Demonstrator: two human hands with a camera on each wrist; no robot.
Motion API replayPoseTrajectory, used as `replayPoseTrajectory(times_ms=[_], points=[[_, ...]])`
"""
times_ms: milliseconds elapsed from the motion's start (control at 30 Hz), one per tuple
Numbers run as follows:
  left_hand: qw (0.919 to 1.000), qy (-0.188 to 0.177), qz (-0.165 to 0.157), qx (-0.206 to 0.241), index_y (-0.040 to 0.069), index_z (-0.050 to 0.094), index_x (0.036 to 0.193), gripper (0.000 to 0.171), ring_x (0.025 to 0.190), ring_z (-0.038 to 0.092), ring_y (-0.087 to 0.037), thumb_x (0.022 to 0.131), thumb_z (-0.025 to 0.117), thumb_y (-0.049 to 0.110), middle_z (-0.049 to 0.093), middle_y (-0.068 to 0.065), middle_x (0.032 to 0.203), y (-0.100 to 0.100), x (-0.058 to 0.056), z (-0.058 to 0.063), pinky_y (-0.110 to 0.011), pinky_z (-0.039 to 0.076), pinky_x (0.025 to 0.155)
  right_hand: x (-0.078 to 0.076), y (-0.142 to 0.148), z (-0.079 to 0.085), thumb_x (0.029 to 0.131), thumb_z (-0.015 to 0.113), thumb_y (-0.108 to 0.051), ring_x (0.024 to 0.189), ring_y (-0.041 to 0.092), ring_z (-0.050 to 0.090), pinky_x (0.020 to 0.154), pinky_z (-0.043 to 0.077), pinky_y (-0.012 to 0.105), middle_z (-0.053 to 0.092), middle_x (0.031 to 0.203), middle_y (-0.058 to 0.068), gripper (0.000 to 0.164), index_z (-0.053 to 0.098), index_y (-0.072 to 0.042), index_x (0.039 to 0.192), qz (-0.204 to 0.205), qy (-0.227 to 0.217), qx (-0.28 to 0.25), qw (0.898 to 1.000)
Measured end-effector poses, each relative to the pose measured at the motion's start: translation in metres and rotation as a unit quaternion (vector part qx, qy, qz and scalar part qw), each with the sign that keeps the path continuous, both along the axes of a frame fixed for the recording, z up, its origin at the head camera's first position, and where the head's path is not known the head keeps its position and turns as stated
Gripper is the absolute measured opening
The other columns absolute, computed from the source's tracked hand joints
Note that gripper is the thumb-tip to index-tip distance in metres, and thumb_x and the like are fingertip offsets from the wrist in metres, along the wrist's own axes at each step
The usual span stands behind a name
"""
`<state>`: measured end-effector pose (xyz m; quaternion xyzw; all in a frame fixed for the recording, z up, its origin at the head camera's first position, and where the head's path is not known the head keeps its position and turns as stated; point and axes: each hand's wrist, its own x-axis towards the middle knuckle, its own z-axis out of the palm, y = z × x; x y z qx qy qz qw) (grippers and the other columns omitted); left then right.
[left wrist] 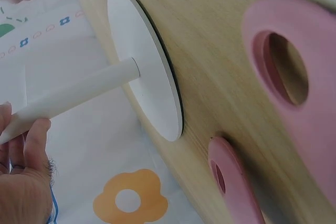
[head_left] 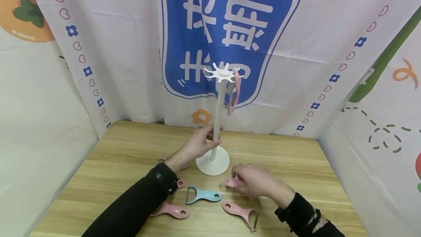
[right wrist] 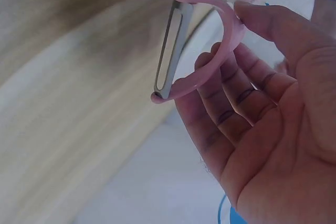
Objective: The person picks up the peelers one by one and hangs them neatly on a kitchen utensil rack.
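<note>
In the head view my left hand [head_left: 198, 142] holds the pole of a white stand [head_left: 219, 112] low down, above its round base [head_left: 210, 166]. The left wrist view shows thumb and fingers around that pole [left wrist: 79, 90]. Just right of the base, my right hand [head_left: 260, 181] holds a pink peeler [head_left: 232, 182] slightly above the table. In the right wrist view, thumb and fingertips pinch this peeler [right wrist: 231, 30] by its curved head, its metal blade facing away from the palm. Another pink peeler [head_left: 236, 92] hangs from a hook on the stand's star-shaped top.
On the wooden table [head_left: 283, 149] lie a blue peeler [head_left: 205, 195], a pink peeler [head_left: 237, 209] to its right and another pink peeler [head_left: 171, 209] to its left. More pink pieces [head_left: 181, 184] show partly behind my left arm. A printed cloth [head_left: 131, 65] hangs behind the table.
</note>
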<state>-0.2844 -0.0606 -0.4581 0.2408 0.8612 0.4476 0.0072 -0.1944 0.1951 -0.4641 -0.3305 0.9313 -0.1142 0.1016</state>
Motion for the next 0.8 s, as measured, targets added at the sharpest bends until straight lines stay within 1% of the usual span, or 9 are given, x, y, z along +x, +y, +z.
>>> replayPoseTrajectory(times_ms=[100, 167, 333, 433, 633, 800], points=[[1.0, 0.002, 0.0, 0.001, 0.016, 0.062, 0.119, 0.026, 0.105, 0.067, -0.015, 0.098, 0.072, 0.028, 0.068, 0.006, 0.106, 0.0, 0.0, 0.0, -0.038, 0.058, 0.087, -0.001, 0.001, 0.005, 0.092, 0.078, -0.029, 0.066, 0.003, 0.054, 0.054, 0.048, 0.025, 0.058, 0.083, -0.012, 0.021, 0.066, -0.022, 0.108, -0.006, -0.006, -0.009, 1.0], [1.0, 0.003, 0.0, 0.0, 0.016, 0.062, 0.119, 0.027, 0.105, 0.067, -0.015, 0.098, 0.073, 0.028, 0.067, 0.006, 0.106, 0.0, 0.0, 0.0, -0.037, 0.058, 0.087, -0.001, 0.002, 0.009, 0.091, 0.078, -0.028, 0.067, 0.004, 0.054, 0.055, 0.048, 0.024, 0.057, 0.084, -0.011, 0.023, 0.066, -0.021, 0.11, -0.008, -0.001, -0.009, 1.0], [1.0, 0.003, -0.003, -0.001, 0.013, 0.062, 0.121, 0.03, 0.105, 0.066, -0.015, 0.098, 0.072, 0.029, 0.067, 0.006, 0.106, -0.001, -0.001, -0.001, -0.039, 0.057, 0.088, -0.002, 0.006, 0.02, 0.088, 0.079, -0.024, 0.069, 0.005, 0.052, 0.056, 0.047, 0.025, 0.057, 0.085, -0.012, 0.027, 0.066, -0.021, 0.111, -0.01, 0.036, -0.01, 0.999], [1.0, 0.001, -0.005, 0.002, 0.011, 0.062, 0.123, 0.032, 0.106, 0.066, -0.016, 0.098, 0.072, 0.028, 0.067, 0.006, 0.106, -0.001, -0.002, -0.002, -0.04, 0.057, 0.089, -0.002, 0.007, 0.027, 0.087, 0.078, -0.022, 0.068, 0.004, 0.052, 0.056, 0.047, 0.025, 0.057, 0.083, -0.013, 0.028, 0.067, -0.021, 0.112, -0.015, 0.048, -0.022, 0.999], [1.0, -0.001, -0.004, 0.003, 0.013, 0.062, 0.121, 0.03, 0.106, 0.066, -0.015, 0.098, 0.073, 0.029, 0.067, 0.007, 0.106, -0.001, -0.001, -0.002, -0.039, 0.057, 0.089, -0.001, 0.01, 0.039, 0.086, 0.079, -0.026, 0.067, 0.002, 0.053, 0.057, 0.047, 0.024, 0.057, 0.083, -0.016, 0.029, 0.067, -0.023, 0.112, -0.027, 0.073, -0.042, 0.996], [0.9999, -0.001, -0.007, 0.008, 0.011, 0.062, 0.122, 0.03, 0.106, 0.066, -0.015, 0.098, 0.072, 0.028, 0.067, 0.007, 0.104, -0.001, -0.001, -0.002, -0.04, 0.057, 0.089, -0.002, 0.011, 0.048, 0.088, 0.08, -0.028, 0.068, 0.002, 0.055, 0.059, 0.049, 0.023, 0.058, 0.085, -0.016, 0.029, 0.066, -0.025, 0.113, -0.039, 0.084, -0.056, 0.994]])
